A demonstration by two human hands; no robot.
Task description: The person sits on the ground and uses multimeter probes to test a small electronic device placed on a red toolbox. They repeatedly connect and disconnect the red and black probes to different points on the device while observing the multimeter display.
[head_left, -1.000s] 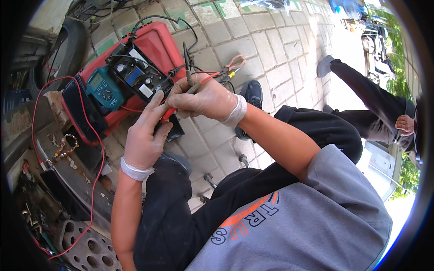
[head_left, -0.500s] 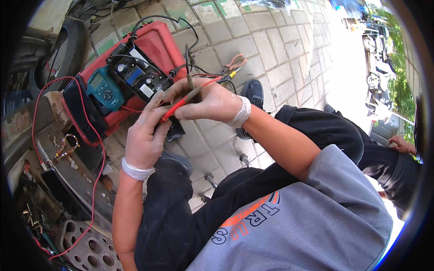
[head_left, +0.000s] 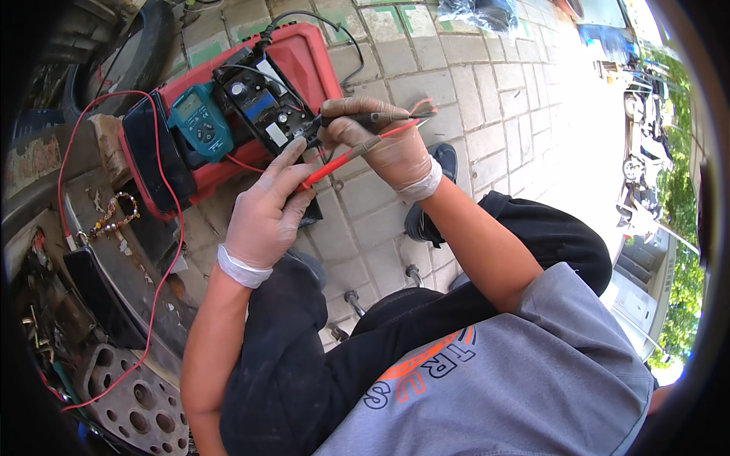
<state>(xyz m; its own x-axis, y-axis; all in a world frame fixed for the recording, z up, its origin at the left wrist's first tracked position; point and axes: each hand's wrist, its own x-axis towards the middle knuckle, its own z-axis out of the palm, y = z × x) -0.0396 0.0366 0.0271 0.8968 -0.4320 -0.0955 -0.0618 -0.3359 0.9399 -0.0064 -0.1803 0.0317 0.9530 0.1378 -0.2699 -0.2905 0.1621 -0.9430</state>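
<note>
Over the red case [head_left: 312,57], the right hand [head_left: 388,148] pinches two light, stiff probes [head_left: 357,137] — best held mid-shaft — while the left hand [head_left: 266,213] lies open, steadying the red probe's tip.

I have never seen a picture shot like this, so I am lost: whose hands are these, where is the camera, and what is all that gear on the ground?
The camera sits on the person's head and looks down through a fisheye lens, so straight lines bend near the rim. The two hands in thin pale gloves are the person's own. The right hand holds a black pen-shaped test probe and a red test probe, the black tip at a black opened electronic box. That box lies on a red plastic case on the paved ground, beside a teal handheld meter. The left hand has open fingers close by the red probe's tip; whether they touch it is unclear. A red wire loops off to the left.
</note>
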